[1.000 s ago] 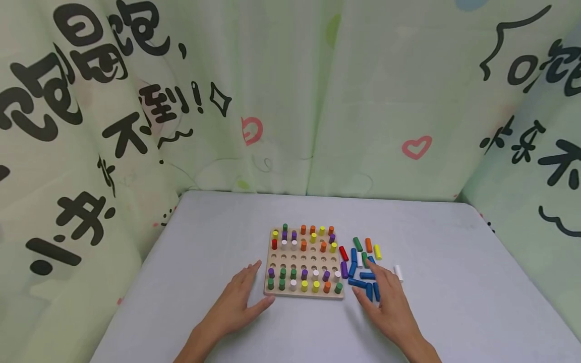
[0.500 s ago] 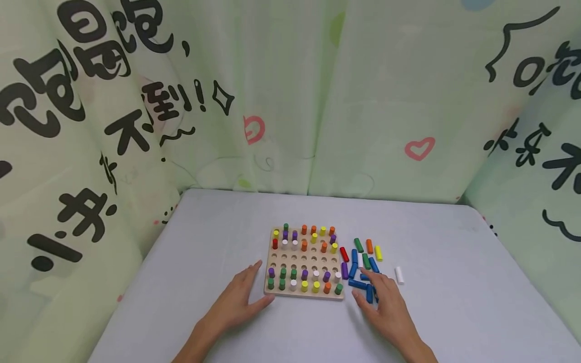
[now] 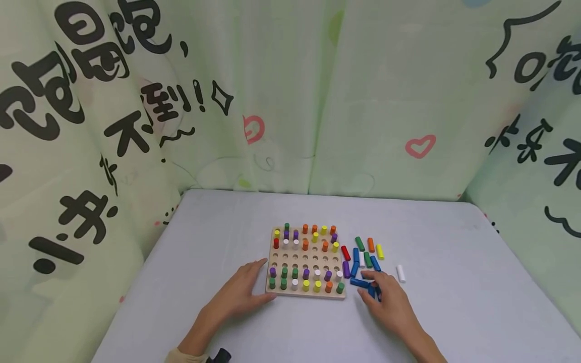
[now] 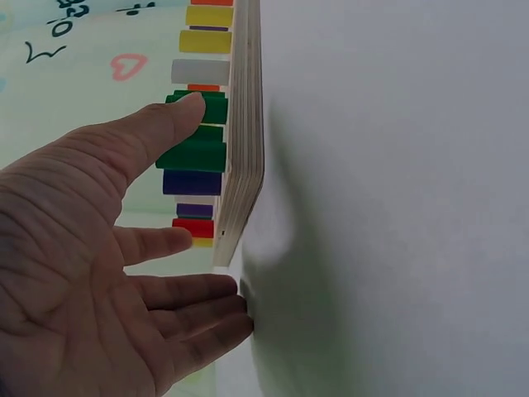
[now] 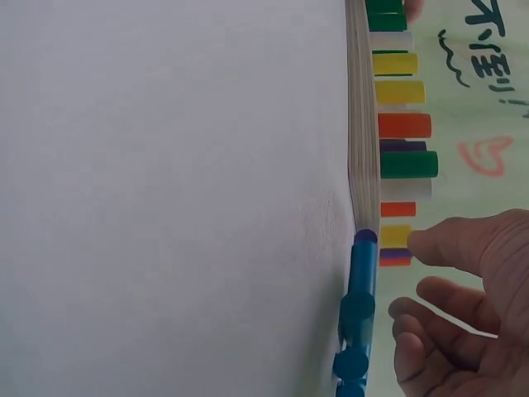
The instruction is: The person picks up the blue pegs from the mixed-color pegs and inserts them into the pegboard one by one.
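A wooden pegboard point(image 3: 305, 263) bears upright coloured pegs in its two far and two near rows; bare holes run across its middle. My left hand point(image 3: 238, 290) lies beside the board's left edge, thumb by the near left corner. In the left wrist view that hand point(image 4: 99, 240) has spread fingers and holds nothing. My right hand point(image 3: 391, 302) hovers at the pile of loose pegs right of the board, thumb and forefinger bent loosely over blue pegs point(image 3: 359, 283). In the right wrist view a gap shows between its thumb and fingers, with no peg between them.
Loose green point(image 3: 360, 244), orange point(image 3: 370, 245), yellow point(image 3: 380, 251), red point(image 3: 346, 253) and purple point(image 3: 346, 269) pegs lie right of the board. A white peg point(image 3: 401, 273) lies farther right. A printed curtain point(image 3: 281, 101) surrounds the white table point(image 3: 218, 222) at the back and sides.
My right hand's forefinger and thumb have drawn in lower over the near blue pegs. A sleeve and a black object have come into view at my left wrist. The board stays put.
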A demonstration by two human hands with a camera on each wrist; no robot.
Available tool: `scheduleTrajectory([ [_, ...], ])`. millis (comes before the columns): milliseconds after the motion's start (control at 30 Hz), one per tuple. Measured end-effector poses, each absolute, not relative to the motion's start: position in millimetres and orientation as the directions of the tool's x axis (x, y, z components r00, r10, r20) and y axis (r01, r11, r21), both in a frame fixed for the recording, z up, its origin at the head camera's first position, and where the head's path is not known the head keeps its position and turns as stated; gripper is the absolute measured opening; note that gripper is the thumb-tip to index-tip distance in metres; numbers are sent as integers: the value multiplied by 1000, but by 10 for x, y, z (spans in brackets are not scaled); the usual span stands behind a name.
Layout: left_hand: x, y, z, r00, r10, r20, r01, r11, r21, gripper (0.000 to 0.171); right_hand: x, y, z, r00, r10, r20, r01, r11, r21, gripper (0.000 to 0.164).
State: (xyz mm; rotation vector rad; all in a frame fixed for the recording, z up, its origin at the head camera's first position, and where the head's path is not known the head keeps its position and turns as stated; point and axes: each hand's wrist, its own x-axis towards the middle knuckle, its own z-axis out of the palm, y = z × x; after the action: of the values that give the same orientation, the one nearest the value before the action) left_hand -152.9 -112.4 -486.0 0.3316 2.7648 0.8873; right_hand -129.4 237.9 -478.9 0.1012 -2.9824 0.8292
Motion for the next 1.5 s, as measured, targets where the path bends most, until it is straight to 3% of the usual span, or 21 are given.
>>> scheduleTrajectory([
  [333,-1707,-1086,-4868,-934,333,-126,212,803,557,98,-1375,2416,-4793,-996,-70,52,-86,855,-511,39],
  [900,-1780,-1072,-4882,-937,331,-113,230,827,513,87,-1521,2407,-4777,-987,-157,20,-145,849,-508,31],
  [1500,-1842,-1038,-4854,-936,327,-126,226,838,497,85,-1589,2390,-4824,-986,-165,-4,-140,848,-511,24],
])
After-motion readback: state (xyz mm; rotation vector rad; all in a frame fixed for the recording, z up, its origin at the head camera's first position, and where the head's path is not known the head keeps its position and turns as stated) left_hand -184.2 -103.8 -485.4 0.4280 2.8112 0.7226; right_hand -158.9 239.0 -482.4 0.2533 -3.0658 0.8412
